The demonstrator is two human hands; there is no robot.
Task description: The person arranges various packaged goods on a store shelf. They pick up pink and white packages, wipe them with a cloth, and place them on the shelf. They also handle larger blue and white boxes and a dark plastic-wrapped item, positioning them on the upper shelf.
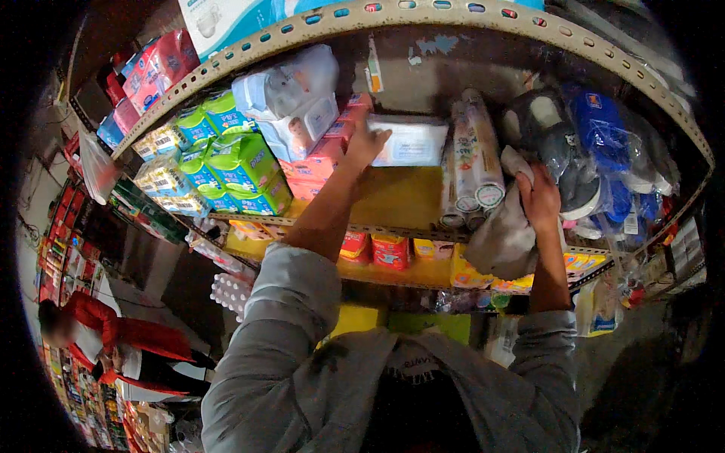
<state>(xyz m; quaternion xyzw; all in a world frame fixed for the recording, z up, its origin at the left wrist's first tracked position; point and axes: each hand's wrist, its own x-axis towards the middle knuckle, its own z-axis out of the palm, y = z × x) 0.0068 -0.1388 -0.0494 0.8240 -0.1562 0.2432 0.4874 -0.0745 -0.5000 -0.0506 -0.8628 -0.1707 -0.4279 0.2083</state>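
Note:
My left hand (368, 143) reaches onto the shelf with thumb and index finger spread. It is at the side of the stacked pink packs (316, 167), next to a white pack of wet wipes (408, 142) lying at the back; whether it touches either I cannot tell. My right hand (540, 195) grips a grey cloth (504, 238), which hangs over the shelf's front edge. Beside the cloth, several clear-wrapped rolls (477, 162) lie with their round ends toward me. Right of that hand are dark shoes in clear plastic (575, 170).
Green packs (245, 167) and large wipes packs (291, 98) are stacked on the left. Blue bagged items (602, 128) sit at the right. A perforated metal shelf edge (423, 16) curves overhead. Red and yellow packs (390, 251) line the shelf below. A person in red (113, 332) is at the far left.

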